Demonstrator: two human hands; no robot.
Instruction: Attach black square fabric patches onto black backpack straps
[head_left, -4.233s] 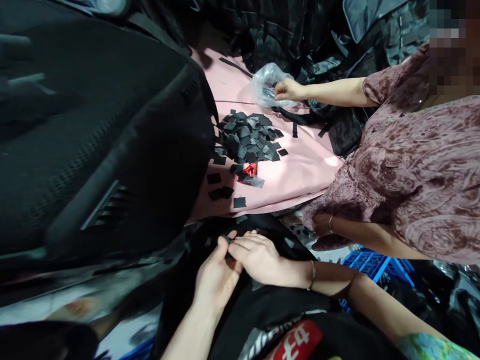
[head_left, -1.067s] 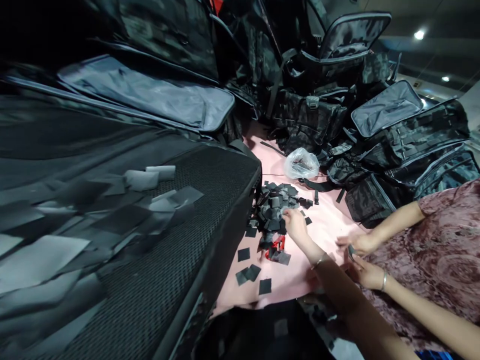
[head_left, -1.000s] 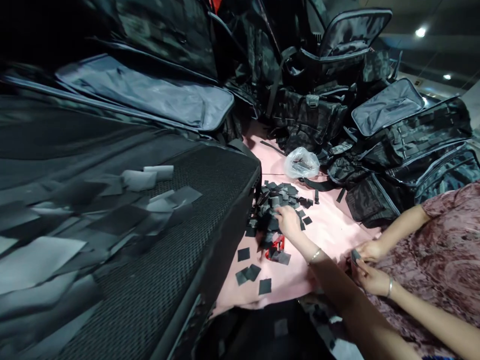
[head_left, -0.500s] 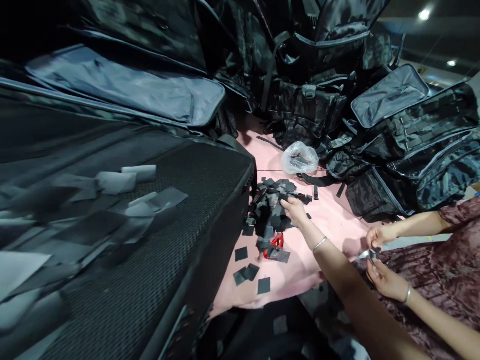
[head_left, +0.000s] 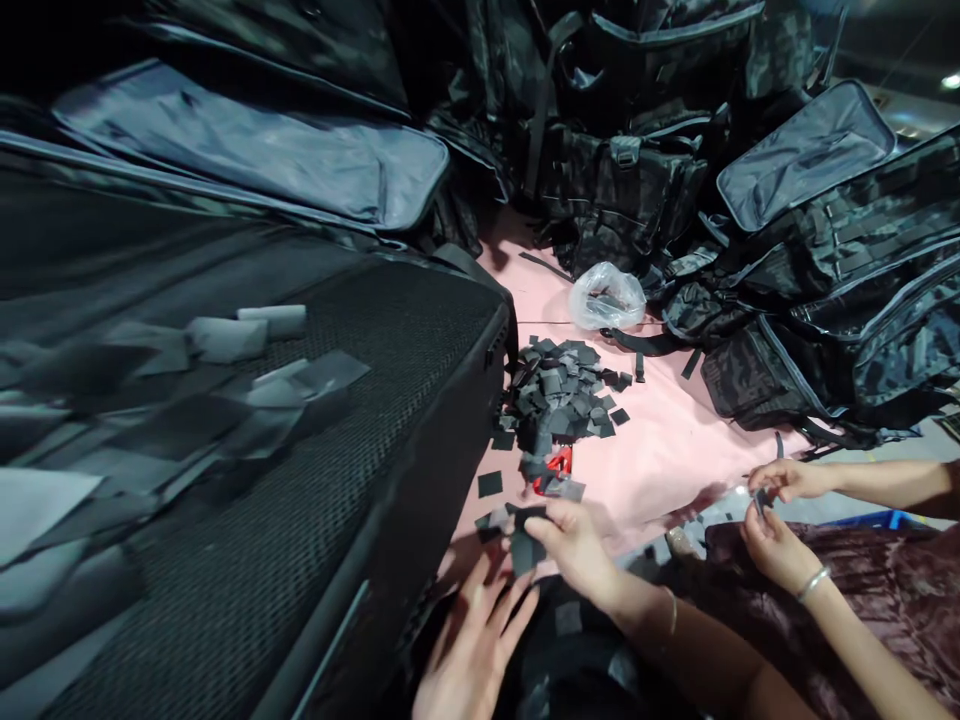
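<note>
**Black patch brought near from the pile**

Head view: the right hand pinches a black fabric square at the pink sheet's near edge. The left hand, fingers spread and holding nothing, reaches toward it. The next move looks like a two-handed grip on the square.

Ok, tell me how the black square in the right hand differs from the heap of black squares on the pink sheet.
The black square is a single piece pinched in the right hand, lifted off the pink sheet; the heap is many pieces lying loose and overlapping on that sheet. The held piece is near the sheet's front edge, by the open left hand; the heap lies farther back, toward the plastic bag. Both are dark, flat and roughly square.
</note>
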